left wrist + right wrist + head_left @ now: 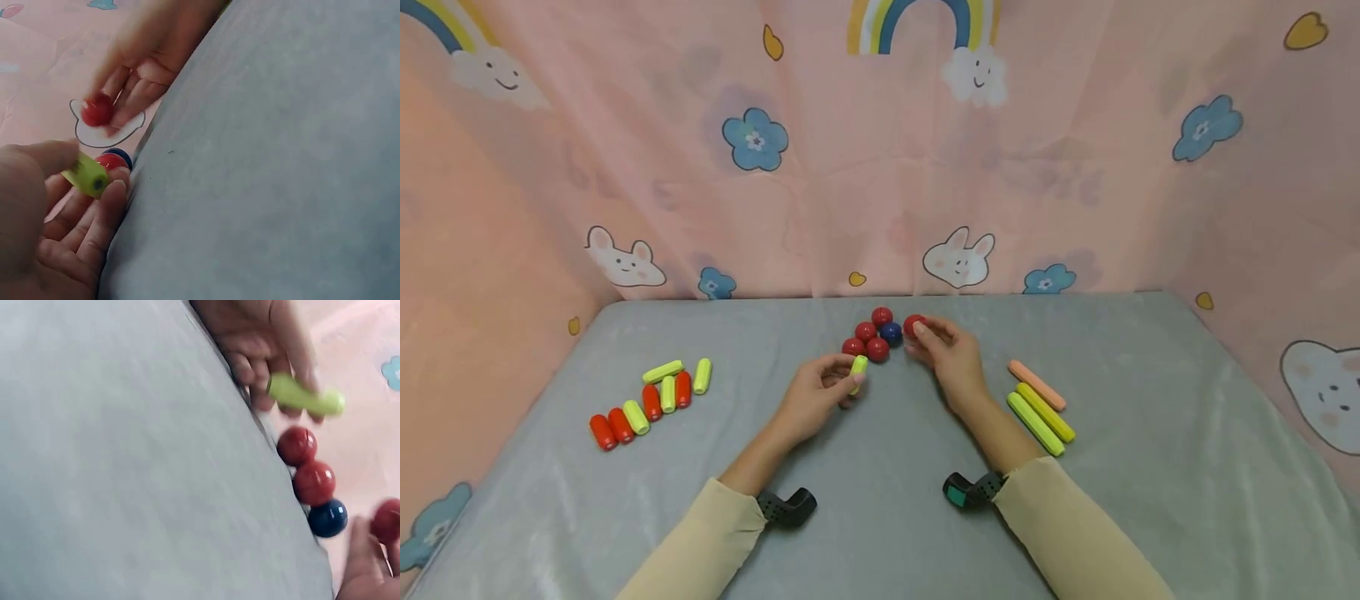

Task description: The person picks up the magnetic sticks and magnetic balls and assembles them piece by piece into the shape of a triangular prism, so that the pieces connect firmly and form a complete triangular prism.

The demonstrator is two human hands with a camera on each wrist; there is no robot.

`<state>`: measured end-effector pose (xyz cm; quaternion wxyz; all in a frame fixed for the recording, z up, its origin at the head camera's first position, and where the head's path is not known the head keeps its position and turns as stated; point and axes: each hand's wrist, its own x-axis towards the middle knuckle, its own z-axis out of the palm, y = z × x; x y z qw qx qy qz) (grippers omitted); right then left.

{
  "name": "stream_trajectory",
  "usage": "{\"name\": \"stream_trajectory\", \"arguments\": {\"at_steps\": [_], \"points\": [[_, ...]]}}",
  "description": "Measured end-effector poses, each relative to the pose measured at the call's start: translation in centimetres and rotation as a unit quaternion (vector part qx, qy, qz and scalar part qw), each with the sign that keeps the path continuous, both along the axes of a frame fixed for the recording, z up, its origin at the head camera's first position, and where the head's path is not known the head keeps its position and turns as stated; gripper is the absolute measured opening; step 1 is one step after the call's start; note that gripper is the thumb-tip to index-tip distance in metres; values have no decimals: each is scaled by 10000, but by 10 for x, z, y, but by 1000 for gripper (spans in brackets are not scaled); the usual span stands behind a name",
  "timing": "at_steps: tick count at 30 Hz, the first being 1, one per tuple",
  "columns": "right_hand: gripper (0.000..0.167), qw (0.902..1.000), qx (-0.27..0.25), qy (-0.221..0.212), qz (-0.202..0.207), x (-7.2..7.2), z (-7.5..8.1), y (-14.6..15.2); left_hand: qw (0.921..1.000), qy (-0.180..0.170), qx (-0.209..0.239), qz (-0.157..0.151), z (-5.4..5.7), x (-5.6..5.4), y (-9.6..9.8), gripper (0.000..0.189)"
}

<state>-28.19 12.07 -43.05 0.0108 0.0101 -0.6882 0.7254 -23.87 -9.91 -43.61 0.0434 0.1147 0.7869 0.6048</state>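
Note:
In the head view my left hand (811,398) pinches a short yellow-green cylinder (859,367) between thumb and fingers, just in front of a group of balls. A dark hole shows in the cylinder's end (98,184) in the left wrist view. My right hand (957,367) holds a red ball (914,325) by the fingertips, right of the group. Several red balls (877,349) and one blue ball (891,334) sit close together on the table. The right wrist view shows the held red ball (387,522) apart from the blue one (328,518).
Several short red cylinders (602,432) and yellow-green cylinders (702,376) lie at the left of the grey table (880,517). Longer sticks, one orange (1037,385), one yellow (1046,412) and one yellow-green (1035,423), lie at the right. A pink patterned cloth (865,192) hangs behind.

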Motion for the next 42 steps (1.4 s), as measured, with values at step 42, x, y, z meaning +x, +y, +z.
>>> {"name": "stream_trajectory", "arguments": {"at_steps": [42], "points": [[29,9544,1808,1046,2131,14,-7,-13,9969,492,-598,124,-4,-1,-5,22]]}}
